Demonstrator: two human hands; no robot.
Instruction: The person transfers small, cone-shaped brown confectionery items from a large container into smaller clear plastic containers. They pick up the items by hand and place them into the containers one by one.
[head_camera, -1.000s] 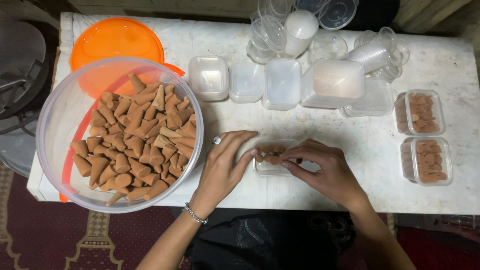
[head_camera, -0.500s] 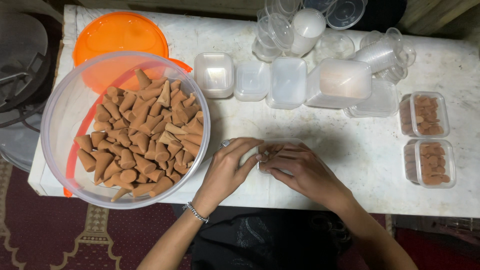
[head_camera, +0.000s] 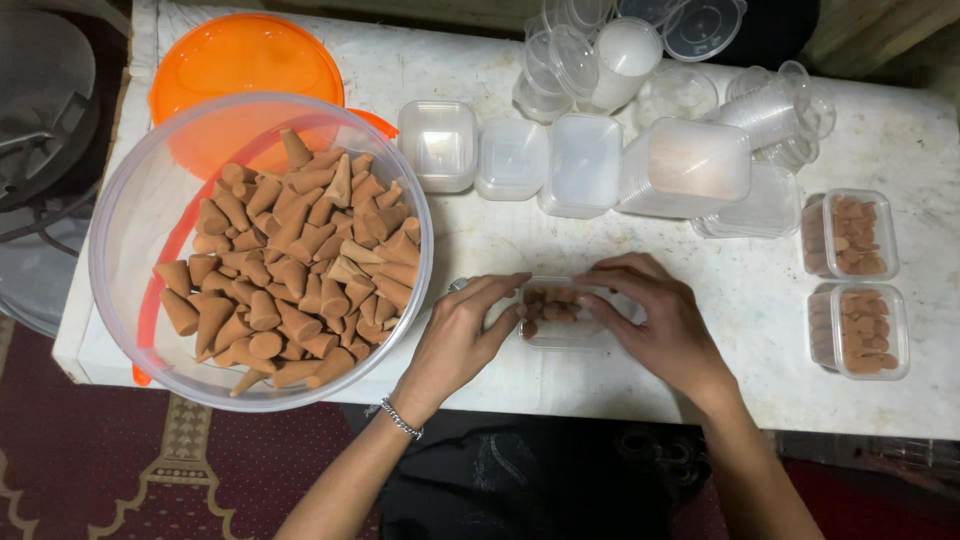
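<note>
Clear plastic, small and rectangular: the container (head_camera: 572, 318) lies on the white tabletop (head_camera: 500, 240) near its front edge, between the two hands, just right of the large clear tub (head_camera: 262, 250) heaped with brown cones (head_camera: 290, 270). Its long axis runs left to right, parallel to the tabletop's front edge, with its open top facing up. A few cones already lie inside; they are too crowded by fingers to say which way each one points.

The left hand (head_camera: 462, 330) rests against the container's left end, fingers curled narrowly onto its rim. The right hand (head_camera: 650, 320) arches over the right end, fingertips tucked into the tray on the cones; whether it pinches one cone or only presses them flat, I cannot tell.

Risks, as I judge them: the container is light and thin-walled, so uneven pressure from either side could tip it or slide it toward the nearby edge, spilling cones into the lap below. The cones look brittle, and forcing them down could snap a tip. The left forearm sits close to the tub's rim; a careless sweep could nudge it.

Two filled containers (head_camera: 855, 285) stand at the right, well apart, and empty containers and lids (head_camera: 600, 160) lie stacked behind. An orange lid (head_camera: 245, 60) lies at the far left.
</note>
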